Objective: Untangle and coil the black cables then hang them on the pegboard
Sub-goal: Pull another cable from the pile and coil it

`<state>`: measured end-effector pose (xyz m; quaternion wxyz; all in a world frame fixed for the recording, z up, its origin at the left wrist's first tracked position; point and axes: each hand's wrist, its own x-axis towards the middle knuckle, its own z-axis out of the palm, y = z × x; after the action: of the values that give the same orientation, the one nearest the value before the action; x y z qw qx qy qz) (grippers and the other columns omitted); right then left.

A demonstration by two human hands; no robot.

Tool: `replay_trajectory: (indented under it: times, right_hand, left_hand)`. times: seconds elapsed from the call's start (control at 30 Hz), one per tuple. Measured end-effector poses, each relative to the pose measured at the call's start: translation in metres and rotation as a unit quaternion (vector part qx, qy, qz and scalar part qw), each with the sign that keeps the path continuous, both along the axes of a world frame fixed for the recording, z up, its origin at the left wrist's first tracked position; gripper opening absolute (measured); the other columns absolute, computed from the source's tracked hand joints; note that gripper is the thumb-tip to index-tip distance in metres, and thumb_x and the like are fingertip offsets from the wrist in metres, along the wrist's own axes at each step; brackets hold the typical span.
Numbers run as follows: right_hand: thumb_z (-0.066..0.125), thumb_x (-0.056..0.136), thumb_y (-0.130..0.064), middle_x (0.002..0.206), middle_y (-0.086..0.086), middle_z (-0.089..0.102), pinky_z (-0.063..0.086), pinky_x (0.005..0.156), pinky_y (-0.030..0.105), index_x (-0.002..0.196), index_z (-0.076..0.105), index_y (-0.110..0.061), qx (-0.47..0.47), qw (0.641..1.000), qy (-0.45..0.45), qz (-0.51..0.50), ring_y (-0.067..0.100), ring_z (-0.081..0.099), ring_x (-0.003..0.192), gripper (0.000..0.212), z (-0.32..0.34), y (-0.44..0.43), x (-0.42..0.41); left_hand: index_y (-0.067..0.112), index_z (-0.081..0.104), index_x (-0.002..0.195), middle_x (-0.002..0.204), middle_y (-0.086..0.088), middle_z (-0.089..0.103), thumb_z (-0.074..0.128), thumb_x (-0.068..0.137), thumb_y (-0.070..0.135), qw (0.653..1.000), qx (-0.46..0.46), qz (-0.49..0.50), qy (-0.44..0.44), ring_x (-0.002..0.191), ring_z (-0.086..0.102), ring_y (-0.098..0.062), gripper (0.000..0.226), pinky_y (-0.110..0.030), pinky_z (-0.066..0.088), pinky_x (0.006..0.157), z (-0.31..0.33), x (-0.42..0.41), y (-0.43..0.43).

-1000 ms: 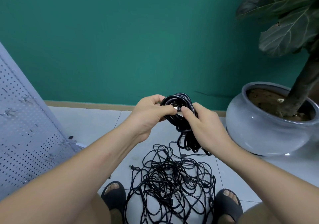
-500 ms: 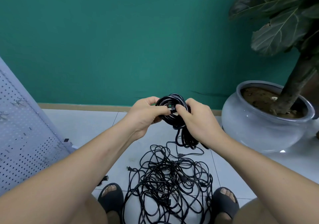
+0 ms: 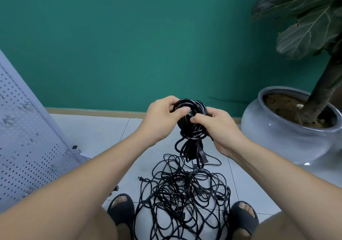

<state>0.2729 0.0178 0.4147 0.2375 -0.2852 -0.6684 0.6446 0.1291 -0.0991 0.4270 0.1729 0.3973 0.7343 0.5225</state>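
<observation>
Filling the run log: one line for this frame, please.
phase: coil in hand | left hand: grips coiled cable | right hand: pinches coiled cable | tangled cables: heap on floor | pegboard: left, no cable visible

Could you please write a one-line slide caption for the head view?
Left hand and right hand grip a coiled black cable above the tangled pile.

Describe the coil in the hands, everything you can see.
The coil is black, glossy cable wound in many loops and wrapped round its middle, held in the air above the loose tangle. The left hand grips its upper left, thumb across the loops; the right hand pinches its centre. Longer loops and a plug hang below.
</observation>
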Motion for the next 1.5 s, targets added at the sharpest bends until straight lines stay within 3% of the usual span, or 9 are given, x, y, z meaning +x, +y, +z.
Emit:
replay_trajectory:
  times: [0.2, 0.33, 0.43, 0.53, 0.77, 1.03, 1.17, 1.33, 1.5]
  right_hand:
    - [0.078, 0.078, -0.014, 0.079, 0.012, 0.073, 0.058, 0.07, 0.048, 0.088, 0.073, -0.004, 0.104, 0.99, 0.013, -0.091, 0.016, 0.063, 0.07, 0.015, 0.006, -0.006, 0.0]
    - [0.08, 0.077, -0.03, 0.076, -0.003, 0.073, 0.054, 0.07, 0.035, 0.082, 0.069, -0.018, 0.246, 0.96, -0.044, -0.129, 0.016, 0.065, 0.07, 0.017, 0.007, -0.016, 0.001]
    - [0.079, 0.083, -0.024, 0.079, -0.006, 0.072, 0.054, 0.072, 0.034, 0.085, 0.068, -0.02, 0.333, 0.93, -0.057, -0.145, 0.016, 0.065, 0.076, 0.012, 0.006, -0.02, 0.002]
    - [0.082, 0.085, -0.032, 0.086, -0.009, 0.068, 0.054, 0.079, 0.042, 0.092, 0.07, -0.023, 0.414, 0.897, -0.071, -0.137, 0.017, 0.063, 0.086, 0.017, 0.006, -0.017, 0.001]
    - [0.064, 0.094, -0.015, 0.12, -0.01, 0.071, 0.047, 0.096, 0.035, 0.13, 0.07, -0.02, 0.518, 0.854, -0.035, -0.033, 0.02, 0.057, 0.106, 0.037, 0.011, -0.034, 0.006]
    - [0.054, 0.098, -0.001, 0.111, -0.006, 0.075, 0.043, 0.093, 0.011, 0.143, 0.067, -0.008, 0.522, 0.849, 0.078, -0.013, 0.014, 0.063, 0.105, 0.047, 0.024, -0.043, 0.017]
    - [0.069, 0.1, -0.013, 0.112, -0.006, 0.075, 0.054, 0.096, 0.036, 0.126, 0.074, -0.014, 0.508, 0.852, 0.114, -0.058, 0.017, 0.068, 0.108, 0.027, 0.034, -0.033, 0.017]
    - [0.076, 0.092, -0.046, 0.109, -0.007, 0.076, 0.058, 0.096, 0.042, 0.115, 0.071, -0.026, 0.192, 0.98, 0.039, 0.021, 0.01, 0.072, 0.102, 0.031, 0.04, -0.011, 0.014]
    - [0.073, 0.104, -0.026, 0.118, 0.014, 0.078, 0.057, 0.101, 0.053, 0.121, 0.075, -0.011, 0.136, 0.979, 0.036, 0.149, 0.031, 0.073, 0.108, 0.023, 0.04, 0.0, 0.023]
  left_hand:
    - [0.024, 0.064, 0.098, 0.088, 0.012, 0.073, 0.086, 0.087, 0.045, 0.996, 0.011, 0.088, -0.009, 0.077, 0.069, -0.007, 0.033, -0.027, 0.053, 0.072, 0.002, 0.008, 0.0]
    - [0.018, 0.057, 0.072, 0.058, 0.004, 0.063, 0.093, 0.078, 0.034, 0.99, 0.021, 0.132, -0.055, 0.066, 0.069, -0.023, 0.04, -0.033, 0.047, 0.061, 0.006, 0.013, -0.004]
    - [0.009, 0.069, 0.089, 0.082, -0.006, 0.08, 0.077, 0.092, 0.017, 0.984, 0.05, 0.076, -0.153, 0.088, 0.08, -0.023, 0.012, -0.042, 0.065, 0.085, 0.007, 0.022, -0.005]
    - [0.007, 0.07, 0.113, 0.111, -0.003, 0.08, 0.068, 0.094, 0.025, 0.977, 0.061, 0.009, -0.203, 0.107, 0.076, -0.015, 0.025, -0.043, 0.06, 0.102, 0.011, 0.029, -0.01]
    - [0.009, 0.06, 0.125, 0.118, -0.002, 0.078, 0.087, 0.086, 0.002, 0.975, 0.12, -0.026, -0.187, 0.11, 0.076, -0.023, 0.048, -0.029, 0.061, 0.086, 0.017, 0.015, -0.019]
    - [0.008, 0.059, 0.123, 0.097, -0.004, 0.073, 0.085, 0.084, -0.002, 0.973, 0.167, -0.003, -0.159, 0.082, 0.066, -0.017, 0.048, -0.035, 0.054, 0.069, 0.023, 0.005, -0.025]
    - [0.006, 0.068, 0.123, 0.104, -0.009, 0.074, 0.088, 0.083, 0.005, 0.966, 0.148, -0.092, -0.192, 0.093, 0.067, -0.022, 0.045, -0.041, 0.052, 0.082, 0.025, -0.006, -0.032]
    - [0.003, 0.067, 0.127, 0.107, -0.009, 0.072, 0.081, 0.088, 0.002, 0.949, 0.122, -0.183, -0.225, 0.1, 0.068, -0.022, 0.041, -0.034, 0.057, 0.089, 0.023, 0.002, -0.036]
    - [0.002, 0.068, 0.129, 0.109, -0.011, 0.071, 0.08, 0.089, 0.006, 0.948, 0.101, -0.196, -0.228, 0.102, 0.065, -0.026, 0.042, -0.05, 0.049, 0.094, 0.025, -0.001, -0.038]
